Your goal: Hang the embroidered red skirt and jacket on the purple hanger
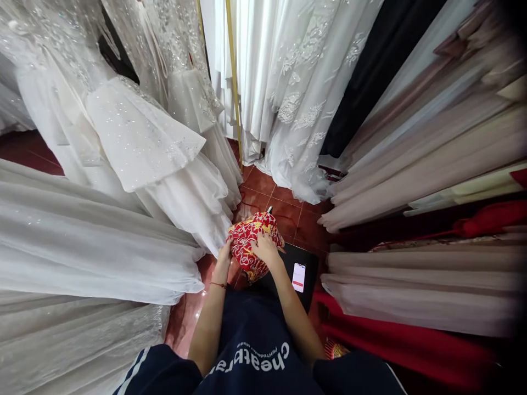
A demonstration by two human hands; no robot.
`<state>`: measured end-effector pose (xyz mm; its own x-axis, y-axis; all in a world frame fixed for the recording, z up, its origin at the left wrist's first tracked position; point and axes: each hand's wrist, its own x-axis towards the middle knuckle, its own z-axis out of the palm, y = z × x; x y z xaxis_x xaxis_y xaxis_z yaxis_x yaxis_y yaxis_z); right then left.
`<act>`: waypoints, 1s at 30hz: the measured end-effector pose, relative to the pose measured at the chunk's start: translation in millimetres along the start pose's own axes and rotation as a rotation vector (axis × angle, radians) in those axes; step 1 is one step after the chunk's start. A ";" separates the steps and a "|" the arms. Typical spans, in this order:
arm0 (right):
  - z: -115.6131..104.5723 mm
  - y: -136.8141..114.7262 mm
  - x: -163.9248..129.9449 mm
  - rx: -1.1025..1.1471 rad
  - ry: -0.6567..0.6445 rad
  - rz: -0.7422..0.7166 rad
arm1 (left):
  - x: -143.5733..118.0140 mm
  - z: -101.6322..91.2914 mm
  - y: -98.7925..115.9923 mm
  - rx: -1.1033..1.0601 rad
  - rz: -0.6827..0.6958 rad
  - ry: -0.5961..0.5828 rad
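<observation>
Gripping a red, floral-patterned fabric bundle (254, 243) over the red tiled floor (284, 211): left hand (224, 257) clasps its near-left edge, right hand (265, 248) presses on top. Smartphone (298, 277) lies just beside, white gowns (135, 142) around.

Bright, even light; fisheye-warped, dark rt edge.

Both hands hold a red cloth bundle with yellow and white floral print (254, 241): the left hand (224, 257) grips its nine o'clock edge, the right hand (267, 248) presses on top. At four o'clock lies a white phone (298, 277) on a black flat case (307, 263). White sequined bridal gowns (135, 137) hang from nine to twelve o'clock over the red tiled floor (284, 211).
</observation>
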<state>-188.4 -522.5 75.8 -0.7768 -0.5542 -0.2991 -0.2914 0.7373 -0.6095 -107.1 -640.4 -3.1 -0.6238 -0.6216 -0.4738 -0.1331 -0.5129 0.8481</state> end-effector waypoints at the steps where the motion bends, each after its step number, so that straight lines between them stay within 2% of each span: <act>1: -0.1 -3.6 3.1 0.010 -0.007 0.002 | 2.3 1.7 10.1 0.035 0.023 -0.009; 4: -7.1 -18.0 10.1 0.068 0.034 -0.017 | 2.2 11.4 48.0 0.181 0.146 -0.074; 7: -28.0 -29.0 10.4 0.300 0.137 -0.100 | -9.8 29.8 88.6 0.324 0.291 -0.230; 10: -62.5 -31.4 -2.6 0.551 0.211 -0.153 | -26.9 52.3 125.0 0.447 0.428 -0.494; 12: -85.8 -32.9 -19.5 0.558 0.256 -0.159 | -36.4 65.9 142.6 0.587 0.624 -0.718; 14: -101.2 -38.7 -38.1 0.504 0.328 -0.148 | -42.8 76.8 151.2 0.736 0.806 -0.916; 15: -104.4 -43.4 -46.0 0.467 0.367 -0.126 | -44.9 80.9 152.3 0.799 0.847 -0.980; 18: -98.5 -59.1 -59.0 0.333 0.511 0.020 | -48.0 85.6 151.0 0.884 0.820 -1.070; 22: -78.1 -64.7 -62.3 0.207 0.807 0.307 | -46.2 70.7 169.1 0.824 0.824 -1.267; 24: -70.3 -59.6 -67.4 0.224 1.010 0.429 | -41.8 59.1 185.3 0.776 0.826 -1.297; 26: -63.9 -53.6 -76.9 0.245 1.192 0.494 | -34.9 50.8 194.3 0.759 0.874 -1.193; 28: -57.8 -50.9 -89.8 0.243 1.316 0.499 | -26.9 48.3 187.7 0.793 0.963 -1.075; 30: -51.4 -53.0 -104.9 0.232 1.365 0.476 | -19.5 51.3 165.2 0.856 1.023 -1.056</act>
<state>-120.2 -483.6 177.2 -0.7249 0.6043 0.3306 0.1303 0.5916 -0.7957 -156.4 -682.7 158.4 -0.8670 0.3448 0.3598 0.4922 0.4789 0.7270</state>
